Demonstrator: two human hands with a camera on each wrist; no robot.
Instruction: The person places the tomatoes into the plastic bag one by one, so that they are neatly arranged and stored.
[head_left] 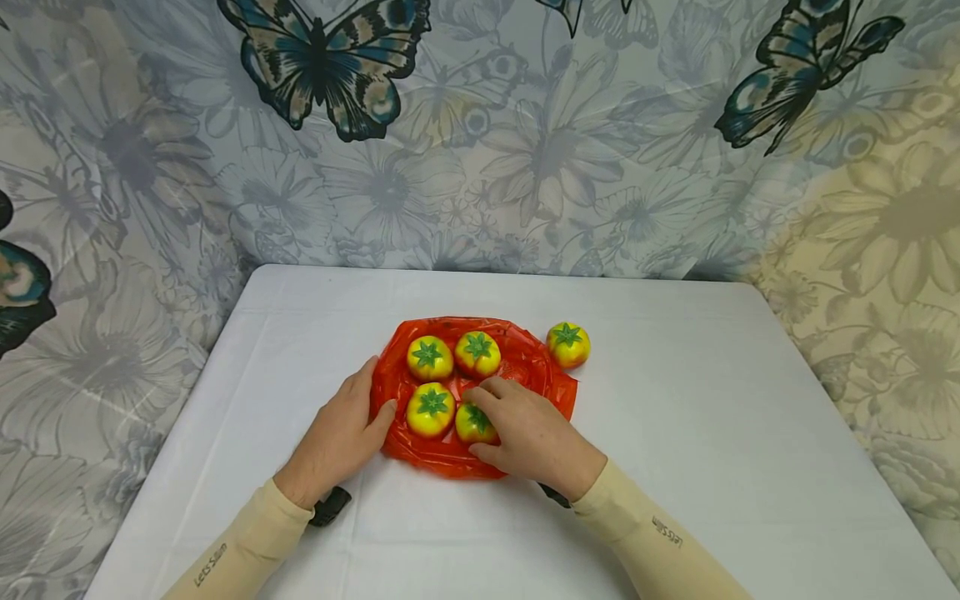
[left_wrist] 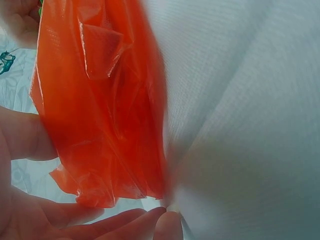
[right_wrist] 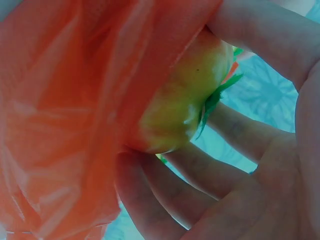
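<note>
Right hand [head_left: 534,437] fingers [right_wrist: 200,170] curled round toy tomato [head_left: 474,423] on orange plastic bag [head_left: 525,367]; left hand [head_left: 339,437] fingers straight, touching the bag's edge.

Near tomato [head_left: 474,423] half hidden under right hand [head_left: 528,437]; left-wrist view's table [left_wrist: 250,100] blurred.
</note>
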